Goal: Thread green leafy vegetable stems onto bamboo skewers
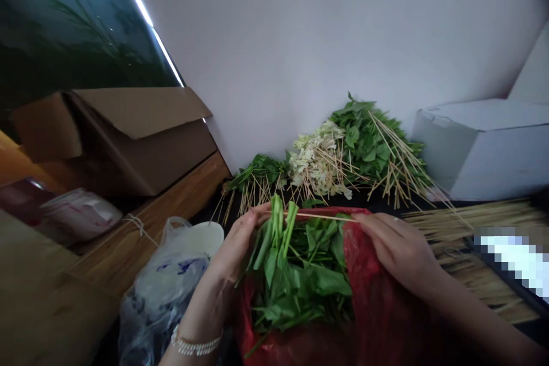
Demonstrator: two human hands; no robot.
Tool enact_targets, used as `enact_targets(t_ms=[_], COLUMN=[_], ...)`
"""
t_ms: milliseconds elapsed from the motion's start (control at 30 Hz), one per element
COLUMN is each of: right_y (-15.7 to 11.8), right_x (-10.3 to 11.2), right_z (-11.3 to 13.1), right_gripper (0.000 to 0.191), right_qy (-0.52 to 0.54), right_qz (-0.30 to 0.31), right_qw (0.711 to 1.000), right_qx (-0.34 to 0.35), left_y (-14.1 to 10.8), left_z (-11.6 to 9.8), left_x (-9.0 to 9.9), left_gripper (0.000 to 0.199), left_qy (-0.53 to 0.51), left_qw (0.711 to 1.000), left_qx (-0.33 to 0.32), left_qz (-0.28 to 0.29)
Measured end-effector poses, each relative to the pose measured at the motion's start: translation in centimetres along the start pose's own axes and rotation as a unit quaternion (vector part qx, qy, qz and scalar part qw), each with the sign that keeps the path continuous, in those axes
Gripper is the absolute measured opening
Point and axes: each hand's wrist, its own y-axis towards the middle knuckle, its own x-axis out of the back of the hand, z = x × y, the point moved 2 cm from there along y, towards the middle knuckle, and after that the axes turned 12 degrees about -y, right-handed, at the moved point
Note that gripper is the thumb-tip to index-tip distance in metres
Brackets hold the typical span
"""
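My left hand [242, 240], with a beaded bracelet at the wrist, is closed around a small bunch of leafy green stems [278, 234]. Between my hands a thin wooden skewer [323, 216] runs level, its left end at the stems. My right hand [401, 246] pinches the skewer's other end. Below them, a red plastic bag [369, 274] gapes around loose leafy greens [313, 286]. The skewer's tip is hidden behind the stems, so I cannot tell how far it goes through.
Against the wall lie skewered greens [364, 131], skewered pale leaves [319, 157] and a smaller green pile [261, 170]. Loose skewers [467, 274] and a blurred-out screen [514, 263] are right. A white box [506, 148], cardboard box [141, 148] and clear plastic bag [163, 280] stand around.
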Motion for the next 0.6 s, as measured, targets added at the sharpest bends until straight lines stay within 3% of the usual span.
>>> enact_targets(t_ms=[67, 133, 233, 433, 600], right_y=[0.3, 0.8, 1.8, 5.1, 9.6], right_x=[0.0, 0.2, 0.7, -0.5, -4.8], right_z=[-1.2, -2.3, -3.5, -3.2, -1.7], right_gripper=[0.031, 0.031, 0.027, 0.021, 0.023], right_qy=[-0.001, 0.000, 0.035, 0.189, 0.263], right_qz=[0.011, 0.019, 0.036, 0.117, 0.143], right_qw=[1.000, 0.999, 0.995, 0.947, 0.930], right_qx=[-0.020, -0.040, -0.082, -0.231, -0.211], left_y=[-0.2, -0.8, -1.7, -2.1, -4.1], left_z=[0.0, 0.3, 0.5, -0.1, 0.6], left_x=[1.4, 3.1, 4.5, 3.4, 4.7], left_gripper=[0.067, 0.060, 0.047, 0.041, 0.046], left_qy=[-0.042, -0.036, -0.014, 0.005, 0.012], left_qw=[0.997, 0.986, 0.976, 0.983, 0.976], left_qx=[-0.043, -0.101, -0.127, -0.103, -0.110], left_qz=[-0.054, -0.126, -0.175, -0.151, -0.185])
